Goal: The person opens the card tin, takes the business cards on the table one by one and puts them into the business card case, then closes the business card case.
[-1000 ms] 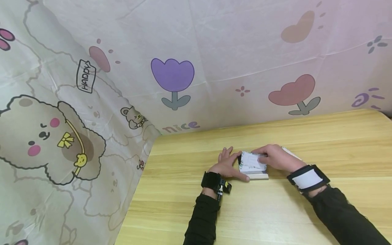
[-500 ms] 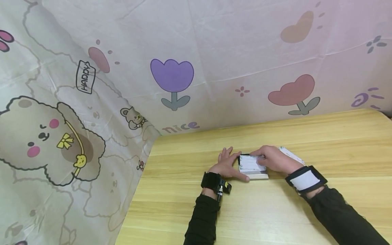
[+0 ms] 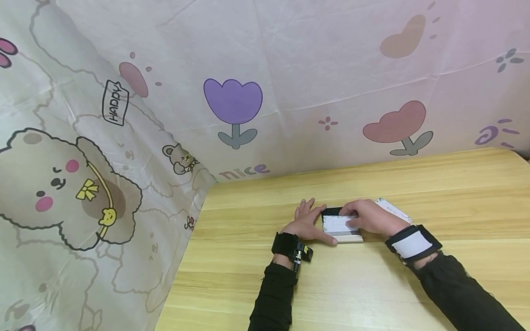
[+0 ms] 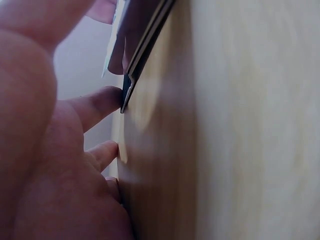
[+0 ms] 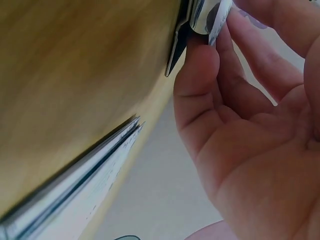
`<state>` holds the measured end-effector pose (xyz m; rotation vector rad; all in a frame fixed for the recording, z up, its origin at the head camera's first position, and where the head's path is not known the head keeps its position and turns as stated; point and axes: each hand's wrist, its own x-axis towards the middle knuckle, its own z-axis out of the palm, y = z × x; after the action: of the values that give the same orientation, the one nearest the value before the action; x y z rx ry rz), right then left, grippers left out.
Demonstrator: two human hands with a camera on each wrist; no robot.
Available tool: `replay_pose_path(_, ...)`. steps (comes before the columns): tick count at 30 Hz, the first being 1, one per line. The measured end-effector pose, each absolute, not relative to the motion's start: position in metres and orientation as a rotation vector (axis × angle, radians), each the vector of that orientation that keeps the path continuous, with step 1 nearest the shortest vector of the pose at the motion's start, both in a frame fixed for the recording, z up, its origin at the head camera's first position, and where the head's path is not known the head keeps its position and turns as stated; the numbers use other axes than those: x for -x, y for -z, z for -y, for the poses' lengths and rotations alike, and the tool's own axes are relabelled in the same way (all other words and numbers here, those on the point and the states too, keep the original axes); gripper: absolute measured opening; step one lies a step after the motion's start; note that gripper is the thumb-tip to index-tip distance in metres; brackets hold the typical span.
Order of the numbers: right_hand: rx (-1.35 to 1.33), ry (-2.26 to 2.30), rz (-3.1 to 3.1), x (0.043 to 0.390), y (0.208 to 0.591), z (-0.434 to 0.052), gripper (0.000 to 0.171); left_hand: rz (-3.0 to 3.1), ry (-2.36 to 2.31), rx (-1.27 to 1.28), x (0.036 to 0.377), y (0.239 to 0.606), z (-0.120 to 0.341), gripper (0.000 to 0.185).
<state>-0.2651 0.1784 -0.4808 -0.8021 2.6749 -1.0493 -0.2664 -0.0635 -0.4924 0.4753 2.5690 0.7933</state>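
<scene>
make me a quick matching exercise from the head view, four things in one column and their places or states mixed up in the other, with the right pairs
1. bare left hand
2. bare right hand
3. purple printed tulip
4. flat rectangular black and silver case

a. pinching a thin white card
b. between the two hands
c. spread at the case's edge
d. on the pale backdrop

Pairs: 1-c, 2-a, 3-d, 4-b

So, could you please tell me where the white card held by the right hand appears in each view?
Head: right of centre, lower half, the white card between the left hand and right hand.
Left wrist: at the top, left of centre, nearly edge-on.
Right wrist: at the top, right of centre.
Shared landmark: the black and silver case, beside the card in both wrist views.
</scene>
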Motion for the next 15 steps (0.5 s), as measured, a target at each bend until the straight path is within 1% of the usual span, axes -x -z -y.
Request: replay_pose_path(15, 0.814, 1.006, -2.63, 0.2613, 0.4773, -0.1778, 0.02, -2.567, -0.795, -0.463, 0.2653, 0.4905, 0.0629, 0.112)
